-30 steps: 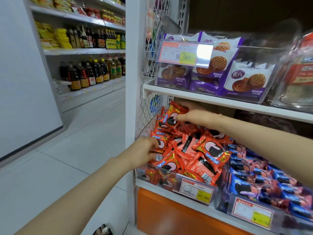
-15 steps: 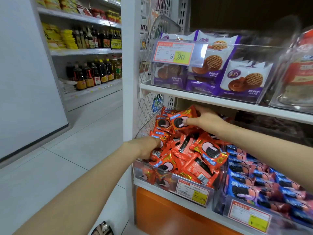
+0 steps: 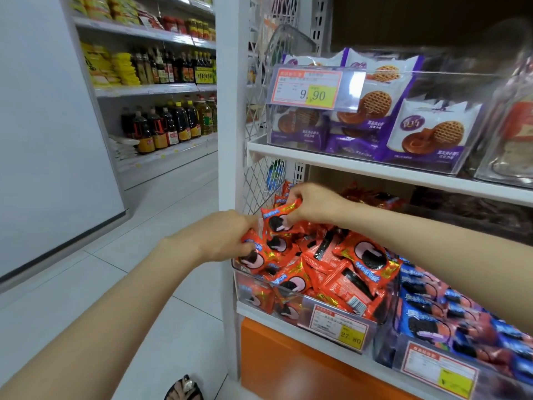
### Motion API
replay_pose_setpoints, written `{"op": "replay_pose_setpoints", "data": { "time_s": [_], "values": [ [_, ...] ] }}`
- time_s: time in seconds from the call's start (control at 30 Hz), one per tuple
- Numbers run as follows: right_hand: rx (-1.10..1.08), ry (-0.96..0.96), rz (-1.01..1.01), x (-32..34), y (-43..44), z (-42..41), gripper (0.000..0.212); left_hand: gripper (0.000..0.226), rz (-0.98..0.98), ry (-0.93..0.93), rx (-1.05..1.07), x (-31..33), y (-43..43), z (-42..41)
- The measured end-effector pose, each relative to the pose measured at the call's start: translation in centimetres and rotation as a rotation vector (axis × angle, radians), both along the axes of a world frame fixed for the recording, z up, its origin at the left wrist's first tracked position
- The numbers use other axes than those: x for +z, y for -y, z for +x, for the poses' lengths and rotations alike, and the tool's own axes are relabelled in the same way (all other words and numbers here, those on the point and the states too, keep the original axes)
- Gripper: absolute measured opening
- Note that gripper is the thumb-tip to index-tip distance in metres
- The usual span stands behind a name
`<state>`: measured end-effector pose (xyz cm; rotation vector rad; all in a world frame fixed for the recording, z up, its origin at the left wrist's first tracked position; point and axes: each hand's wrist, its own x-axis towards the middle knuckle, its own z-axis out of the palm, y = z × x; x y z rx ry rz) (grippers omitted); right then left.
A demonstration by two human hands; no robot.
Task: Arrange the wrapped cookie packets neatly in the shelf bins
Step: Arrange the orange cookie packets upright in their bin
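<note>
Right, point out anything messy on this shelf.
The orange packets are heaped at all angles in the clear bin, piled above its front rim, some face down. The blue packets beside lie in tidier rows. The left hand and right hand each grip packets there.

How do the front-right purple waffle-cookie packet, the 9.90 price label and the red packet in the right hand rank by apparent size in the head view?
1. purple waffle-cookie packet
2. 9.90 price label
3. red packet, partly covered by the right hand, so its full size is unsure
</note>
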<state>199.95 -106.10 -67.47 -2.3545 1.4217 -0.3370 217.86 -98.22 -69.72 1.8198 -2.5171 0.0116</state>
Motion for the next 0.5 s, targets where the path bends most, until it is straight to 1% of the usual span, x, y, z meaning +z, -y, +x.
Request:
{"op": "replay_pose_setpoints", "data": {
  "time_s": [0.07, 0.17, 0.27, 0.33, 0.37, 0.5],
  "values": [
    [-0.002, -0.086, 0.029, -0.9, 0.7, 1.3, 0.032, 0.031, 0.014, -0.073, 0.027, -0.2, -0.6, 0.8],
    [-0.007, -0.165, 0.066, -2.4, 1.6, 2.7, 0.036, 0.028, 0.011, -0.231, 0.067, -0.6, -1.1, 1.9],
    [0.036, -0.228, 0.02, -3.6, 2.0, 3.4, 0.035, 0.024, 0.024, -0.377, 0.109, -0.7, -1.1, 2.9],
    [0.089, -0.237, -0.009, -4.0, 2.3, 3.4, 0.037, 0.021, 0.056, -0.418, 0.113, -0.6, -1.1, 3.4],
    [0.115, -0.276, -0.03, -4.2, 2.3, 3.4, 0.037, 0.02, 0.079, -0.437, 0.115, -0.7, -1.0, 3.6],
    [0.173, -0.402, -0.126, -4.7, 2.5, 3.5, 0.028, 0.02, 0.162, -0.478, 0.121, -0.7, -1.2, 4.2]
  ]
}}
